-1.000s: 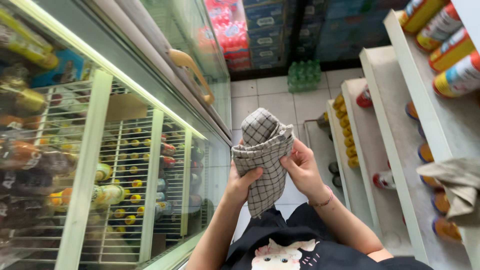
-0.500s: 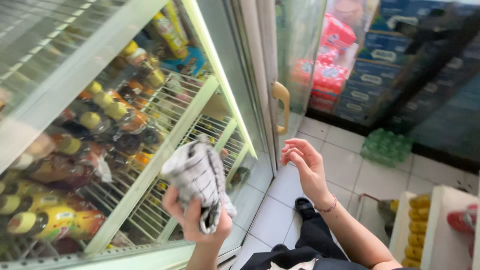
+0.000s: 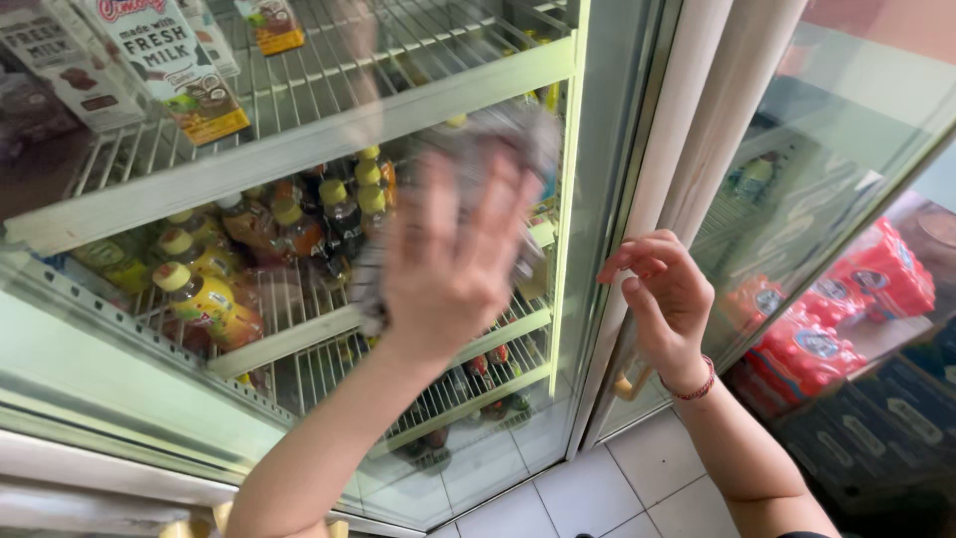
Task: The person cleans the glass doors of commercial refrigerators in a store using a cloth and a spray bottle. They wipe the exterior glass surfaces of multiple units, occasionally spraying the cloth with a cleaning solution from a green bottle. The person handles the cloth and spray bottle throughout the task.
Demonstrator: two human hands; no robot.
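Observation:
My left hand (image 3: 453, 259) presses a checked grey cloth (image 3: 508, 134) flat against the glass door (image 3: 299, 149) of a drinks fridge; the hand and cloth are blurred by motion. My right hand (image 3: 662, 299) hovers beside the door's right frame (image 3: 607, 249), fingers loosely curled and holding nothing, with a red bracelet on the wrist. Behind the glass stand bottles with yellow caps (image 3: 204, 294) on wire shelves and milk cartons (image 3: 169, 65) on the shelf above.
A second glass door (image 3: 827, 149) stands to the right, with a tan handle (image 3: 627, 384) low down. Red shrink-wrapped drink packs (image 3: 846, 309) and dark boxes are stacked at the right. White floor tiles (image 3: 637, 478) lie below.
My left hand has lifted the cloth from in front of my body up onto the fridge glass. My right hand let go of the cloth and now hangs free beside the door frame.

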